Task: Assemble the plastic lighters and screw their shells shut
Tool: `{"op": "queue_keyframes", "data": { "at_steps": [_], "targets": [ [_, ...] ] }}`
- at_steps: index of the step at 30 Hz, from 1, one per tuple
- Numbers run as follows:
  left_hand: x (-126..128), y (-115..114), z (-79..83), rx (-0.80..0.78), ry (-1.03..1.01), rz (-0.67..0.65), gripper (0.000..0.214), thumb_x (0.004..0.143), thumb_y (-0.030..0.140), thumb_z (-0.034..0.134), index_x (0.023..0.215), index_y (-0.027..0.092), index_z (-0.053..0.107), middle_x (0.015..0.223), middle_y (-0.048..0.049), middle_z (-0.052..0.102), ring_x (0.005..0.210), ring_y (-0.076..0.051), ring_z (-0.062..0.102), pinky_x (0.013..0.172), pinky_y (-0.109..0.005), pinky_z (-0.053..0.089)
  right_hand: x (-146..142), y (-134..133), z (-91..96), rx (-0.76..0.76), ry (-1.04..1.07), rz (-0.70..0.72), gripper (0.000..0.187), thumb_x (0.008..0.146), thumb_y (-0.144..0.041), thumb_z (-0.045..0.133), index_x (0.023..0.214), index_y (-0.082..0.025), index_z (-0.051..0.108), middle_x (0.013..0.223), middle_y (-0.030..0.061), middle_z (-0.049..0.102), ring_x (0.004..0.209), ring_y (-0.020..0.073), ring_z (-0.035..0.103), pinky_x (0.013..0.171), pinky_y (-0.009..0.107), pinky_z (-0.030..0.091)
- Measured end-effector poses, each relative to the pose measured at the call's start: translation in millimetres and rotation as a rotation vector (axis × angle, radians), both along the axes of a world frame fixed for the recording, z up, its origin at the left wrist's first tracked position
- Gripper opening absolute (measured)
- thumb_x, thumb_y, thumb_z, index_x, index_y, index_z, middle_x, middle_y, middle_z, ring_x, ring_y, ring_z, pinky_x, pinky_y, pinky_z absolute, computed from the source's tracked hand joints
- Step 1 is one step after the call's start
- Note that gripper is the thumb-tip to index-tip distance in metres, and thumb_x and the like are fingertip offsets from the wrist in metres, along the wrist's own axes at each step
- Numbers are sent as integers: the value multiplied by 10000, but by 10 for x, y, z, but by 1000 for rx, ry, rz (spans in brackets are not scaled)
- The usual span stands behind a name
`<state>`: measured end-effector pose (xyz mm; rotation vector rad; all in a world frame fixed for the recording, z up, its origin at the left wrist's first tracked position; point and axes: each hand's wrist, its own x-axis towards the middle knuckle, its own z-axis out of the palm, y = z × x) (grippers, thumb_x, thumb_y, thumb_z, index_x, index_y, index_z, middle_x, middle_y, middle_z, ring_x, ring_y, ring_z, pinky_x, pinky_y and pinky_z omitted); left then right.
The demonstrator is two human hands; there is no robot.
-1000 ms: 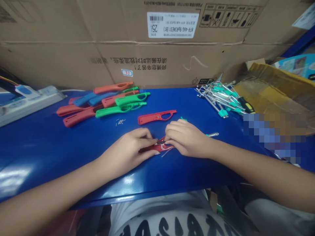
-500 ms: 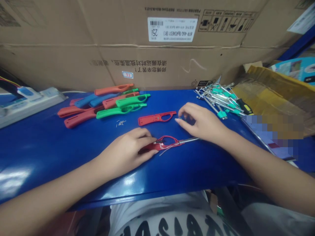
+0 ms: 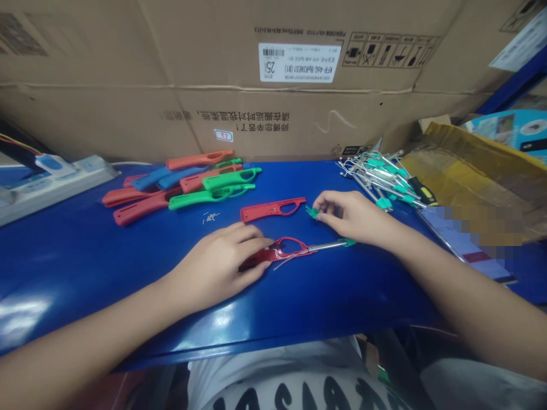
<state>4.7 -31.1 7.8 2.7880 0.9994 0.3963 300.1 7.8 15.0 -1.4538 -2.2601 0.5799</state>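
My left hand (image 3: 233,259) is closed on the handle end of a red lighter shell half (image 3: 294,249), low on the table. Wires and a dark part lie inside the shell. From its front runs a metal tube (image 3: 329,245) with a green tip on the far end. Between thumb and forefinger my right hand (image 3: 354,216) pinches a small green plastic piece (image 3: 312,212), which looks like a trigger. Just beyond my left hand rests the other red shell half (image 3: 273,209), inner side up, touched by neither hand.
A pile of red, blue, orange and green lighter shells (image 3: 149,199) lies at back left, near small metal pins (image 3: 210,217). Metal tubes with green tips (image 3: 378,171) and a screwdriver (image 3: 423,192) are at right. A power strip (image 3: 60,185) stands left; a large cardboard box (image 3: 192,57) walls the back.
My right hand has shifted slightly toward me, and the green piece now shows at its fingertips. My left hand stays on the lighter shell half. The view has tilted a little.
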Motion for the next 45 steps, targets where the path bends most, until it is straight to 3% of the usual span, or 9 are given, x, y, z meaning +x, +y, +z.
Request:
{"op": "queue_keyframes", "data": {
  "at_steps": [4, 7, 12, 16, 21, 26, 30, 34, 45],
  "targets": [
    [1, -3, 3, -24, -28, 1, 296, 995, 332, 539, 1245, 213, 645, 1119, -65, 687, 1017, -230, 631, 863, -371, 546, -74, -36, -47, -98, 282, -6, 239, 852, -274, 624, 1077, -195, 608, 811, 8, 623, 680, 140, 564, 608, 267, 426],
    [4, 0, 11, -38, -43, 4, 277, 991, 330, 547, 1226, 218, 640, 1118, -62, 689, 1024, -231, 632, 868, -369, 541, -96, -27, -59, -171, 428, -39, 230, 855, -297, 607, 1061, -197, 587, 792, -10, 564, 644, 123, 513, 586, 259, 415],
    [9, 10, 12, -48, -35, -1, 248, 1000, 325, 534, 1196, 223, 645, 1099, -55, 688, 1016, -228, 630, 861, -365, 538, -105, -8, -38, -344, 407, -125, 301, 848, -407, 662, 1021, -161, 652, 619, -35, 544, 525, 120, 484, 516, 262, 372],
    [-2, 8, 8, -40, -21, -7, 248, 1004, 324, 529, 1197, 224, 647, 1107, -59, 685, 1024, -231, 626, 869, -367, 533, -95, -9, -47, -152, 187, -74, 319, 878, -479, 661, 860, -170, 738, 688, 25, 657, 600, 143, 544, 585, 284, 391],
    [-2, 8, 14, -51, -28, -11, 244, 1008, 315, 526, 1194, 222, 654, 1101, -59, 685, 1019, -227, 623, 871, -367, 530, -45, 2, -70, 137, -80, 48, 357, 1009, -376, 507, 799, -169, 707, 857, 75, 705, 802, 190, 634, 745, 307, 444],
    [9, 21, 12, -55, -47, -20, 244, 1004, 311, 539, 1191, 214, 661, 1104, -63, 688, 1019, -226, 625, 877, -369, 532, -9, 6, -65, 185, -126, 150, 276, 1014, -281, 501, 982, -171, 751, 991, 91, 724, 917, 211, 669, 831, 331, 481],
    [10, 17, 3, -81, -68, -11, 222, 998, 289, 552, 1167, 209, 671, 1096, -54, 692, 1024, -220, 628, 885, -368, 534, -55, -53, -12, 191, 89, 176, 181, 955, -273, 631, 937, -173, 780, 921, 63, 741, 813, 171, 673, 740, 293, 489],
    [18, 10, -19, -124, -111, 16, 221, 981, 300, 589, 1166, 207, 666, 1115, -53, 687, 1048, -218, 627, 913, -372, 530, -139, -126, 1, 111, 243, 319, 139, 919, -263, 692, 866, -165, 775, 844, 42, 715, 753, 136, 650, 703, 263, 483],
    [37, -3, -11, -176, -154, 53, 225, 960, 300, 620, 1161, 212, 670, 1111, -66, 688, 1045, -235, 630, 925, -404, 530, -157, -142, -81, 182, 48, 507, 155, 972, -206, 598, 920, -176, 741, 916, 66, 692, 877, 176, 610, 812, 329, 487]
  ]
}}
